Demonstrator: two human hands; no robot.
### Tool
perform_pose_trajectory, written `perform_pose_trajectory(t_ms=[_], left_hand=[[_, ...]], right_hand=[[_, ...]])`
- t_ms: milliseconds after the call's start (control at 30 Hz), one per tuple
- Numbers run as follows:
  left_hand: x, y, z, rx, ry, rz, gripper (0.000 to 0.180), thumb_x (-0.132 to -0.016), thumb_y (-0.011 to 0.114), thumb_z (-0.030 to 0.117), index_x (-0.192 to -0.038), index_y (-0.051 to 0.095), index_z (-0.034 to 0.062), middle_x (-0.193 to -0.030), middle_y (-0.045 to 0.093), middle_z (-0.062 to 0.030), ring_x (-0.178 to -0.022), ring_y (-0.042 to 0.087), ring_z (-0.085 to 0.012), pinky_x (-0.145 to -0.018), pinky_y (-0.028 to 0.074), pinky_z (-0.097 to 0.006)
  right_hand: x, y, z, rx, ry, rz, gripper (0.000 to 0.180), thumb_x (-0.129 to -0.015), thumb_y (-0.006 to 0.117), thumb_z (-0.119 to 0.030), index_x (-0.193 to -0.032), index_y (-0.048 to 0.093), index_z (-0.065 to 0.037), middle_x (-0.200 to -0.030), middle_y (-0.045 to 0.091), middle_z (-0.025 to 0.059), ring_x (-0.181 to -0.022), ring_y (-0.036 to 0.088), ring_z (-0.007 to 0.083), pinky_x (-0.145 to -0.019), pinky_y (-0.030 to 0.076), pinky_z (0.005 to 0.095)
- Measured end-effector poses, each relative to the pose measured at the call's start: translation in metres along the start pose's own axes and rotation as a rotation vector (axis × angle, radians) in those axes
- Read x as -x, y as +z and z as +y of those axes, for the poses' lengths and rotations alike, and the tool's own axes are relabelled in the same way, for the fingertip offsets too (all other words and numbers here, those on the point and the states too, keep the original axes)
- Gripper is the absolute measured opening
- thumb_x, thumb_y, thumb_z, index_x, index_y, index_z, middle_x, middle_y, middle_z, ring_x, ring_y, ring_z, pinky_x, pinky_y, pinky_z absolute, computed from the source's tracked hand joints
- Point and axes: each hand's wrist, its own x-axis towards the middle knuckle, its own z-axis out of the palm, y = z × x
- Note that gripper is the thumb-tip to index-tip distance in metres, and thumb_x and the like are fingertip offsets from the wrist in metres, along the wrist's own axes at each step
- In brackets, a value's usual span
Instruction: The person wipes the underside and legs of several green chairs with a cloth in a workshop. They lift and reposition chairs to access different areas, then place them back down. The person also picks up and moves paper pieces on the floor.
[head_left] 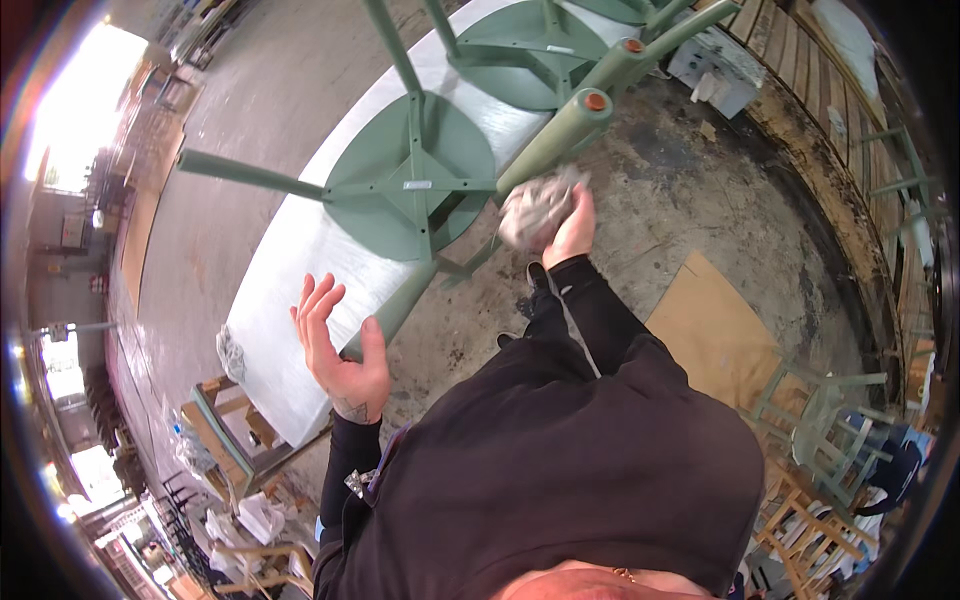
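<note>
An upturned green round stool [360, 195] rests on a long table with a pale, shiny top [285, 270], its legs sticking up and outward. My right hand [574, 230] is closed around a crumpled greyish-beige rag [540, 208], slightly blurred. The rag is at the lower part of the stool's near right leg [555, 145], which ends in an orange tip; whether they touch I cannot tell. My left hand [345, 365] is open, fingers raised and thumb apart, holding nothing. Just beside its thumb is another stool leg [400, 305], partly hidden behind the hand.
A second upturned green stool [530, 50] lies farther along the table. Another grey crumpled wad [230, 352] sits at the table's left edge. Cardboard [715, 325] covers floor at right. Green chair frames [830, 425] and a wooden frame [235, 435] stand nearby.
</note>
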Motion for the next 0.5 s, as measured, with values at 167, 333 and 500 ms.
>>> perform_pose_trajectory(t_ms=[167,333,500], left_hand=[[0.020,0.004,0.004,0.048,-0.085,0.025,0.041,-0.076,0.061,0.001,-0.117,0.059,0.0030,-0.129,0.062,-0.0157,-0.137,0.045,-0.0382,-0.117,0.020,-0.058],[-0.007,-0.004,0.017,0.086,-0.010,0.005,0.037,-0.075,0.061,0.001,-0.112,0.061,0.0033,-0.123,0.064,-0.0150,-0.134,0.049,-0.0352,-0.118,0.020,-0.057],[-0.007,0.001,0.011,0.037,-0.011,-0.022,0.037,-0.073,0.064,0.004,-0.110,0.062,0.0042,-0.121,0.065,-0.0150,-0.131,0.051,-0.0353,-0.117,0.022,-0.057]], right_hand=[[-0.006,0.081,-0.038,0.835,-0.848,0.101,0.069,-0.087,0.071,-0.042,-0.126,0.048,0.009,-0.115,0.046,0.0175,-0.106,0.055,0.0318,-0.093,0.044,0.0408],[-0.051,-0.039,0.079,1.669,-0.087,0.073,0.076,-0.079,0.072,-0.059,-0.117,0.063,0.007,-0.112,0.065,0.0308,-0.105,0.062,0.0459,-0.093,0.048,0.0497],[0.022,-0.020,0.144,1.652,0.107,-0.316,0.045,-0.077,0.068,-0.039,-0.098,0.071,0.000,-0.098,0.068,0.0281,-0.098,0.064,0.0442,-0.086,0.051,0.0494]])
